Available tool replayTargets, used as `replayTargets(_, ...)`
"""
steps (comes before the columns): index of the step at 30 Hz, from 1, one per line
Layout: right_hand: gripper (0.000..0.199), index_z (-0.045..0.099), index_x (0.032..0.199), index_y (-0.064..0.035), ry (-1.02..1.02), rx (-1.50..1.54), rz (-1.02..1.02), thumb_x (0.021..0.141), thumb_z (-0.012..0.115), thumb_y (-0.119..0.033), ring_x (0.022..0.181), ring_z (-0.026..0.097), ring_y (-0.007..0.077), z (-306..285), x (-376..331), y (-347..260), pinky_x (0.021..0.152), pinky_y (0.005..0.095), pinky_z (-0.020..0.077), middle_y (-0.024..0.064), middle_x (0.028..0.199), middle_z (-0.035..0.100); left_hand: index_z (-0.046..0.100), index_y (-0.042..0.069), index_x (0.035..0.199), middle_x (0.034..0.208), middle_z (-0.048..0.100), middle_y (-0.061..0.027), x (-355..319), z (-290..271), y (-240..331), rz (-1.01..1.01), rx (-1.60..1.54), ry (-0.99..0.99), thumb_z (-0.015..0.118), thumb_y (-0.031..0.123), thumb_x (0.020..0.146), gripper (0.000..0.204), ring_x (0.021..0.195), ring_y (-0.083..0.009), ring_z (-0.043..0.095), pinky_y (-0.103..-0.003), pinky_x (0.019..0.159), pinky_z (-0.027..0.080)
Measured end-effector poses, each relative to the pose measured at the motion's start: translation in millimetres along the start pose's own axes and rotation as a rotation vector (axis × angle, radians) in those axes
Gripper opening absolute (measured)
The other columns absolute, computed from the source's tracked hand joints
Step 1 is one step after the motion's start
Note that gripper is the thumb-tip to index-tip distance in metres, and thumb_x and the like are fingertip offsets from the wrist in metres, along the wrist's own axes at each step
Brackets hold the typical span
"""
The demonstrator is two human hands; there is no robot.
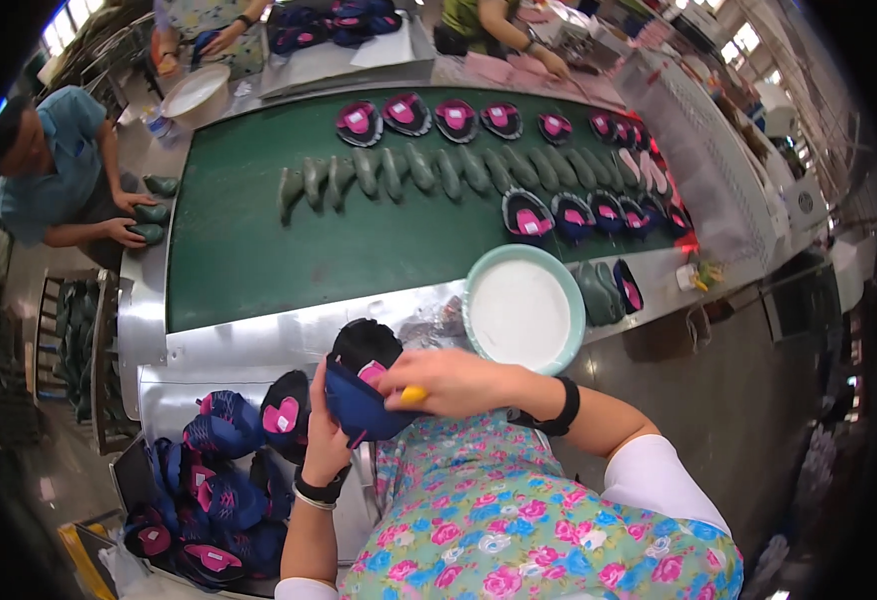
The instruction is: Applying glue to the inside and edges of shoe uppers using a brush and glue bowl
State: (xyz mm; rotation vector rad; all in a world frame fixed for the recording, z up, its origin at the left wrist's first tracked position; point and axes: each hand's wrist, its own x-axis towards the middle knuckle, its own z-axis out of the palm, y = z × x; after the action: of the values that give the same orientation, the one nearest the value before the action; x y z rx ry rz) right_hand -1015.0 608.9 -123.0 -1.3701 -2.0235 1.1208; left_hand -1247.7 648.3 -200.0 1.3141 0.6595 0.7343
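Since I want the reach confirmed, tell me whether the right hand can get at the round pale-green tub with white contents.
Probably yes: the right hand is close to the tub, whose open top is uncovered, though the hand already holds a small yellow object.

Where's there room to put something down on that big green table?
The biggest bare patch of green table lies between the green foot shapes and the near metal edge, left of the basin. A smaller one lies left of those shapes. The right end is crowded, and blue shoe uppers are heaped beside the left hand.
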Motion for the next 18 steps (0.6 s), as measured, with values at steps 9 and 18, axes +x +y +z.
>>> replayTargets(9,0.017,0.070,0.089,-0.0009,1.023,0.099,0.687,0.081,0.069,-0.016,0.076,0.065,0.0281,-12,-204,172,0.072,0.0328,0.0511,0.0129,0.083,0.067,0.037,0.004,0.139,0.144,0.039,-0.0138,-14,110,-22,-0.239,0.164,-0.812,0.071,0.011,0.075,0.073,0.130,-0.0251,0.042,-0.034,0.107,0.031)
replayTargets(18,0.019,0.070,0.090,-0.0009,0.954,0.053,0.644,0.075,0.073,-0.010,0.078,0.066,0.0316,15,-233,254,0.071,0.0360,0.0526,0.0163,0.087,0.068,0.022,0.004,0.142,0.132,0.042,-0.0085,25,180,-25,-0.387,0.354,-0.352,0.059,-0.004,0.084,0.069,0.122,-0.0153,0.041,-0.029,0.104,0.031)
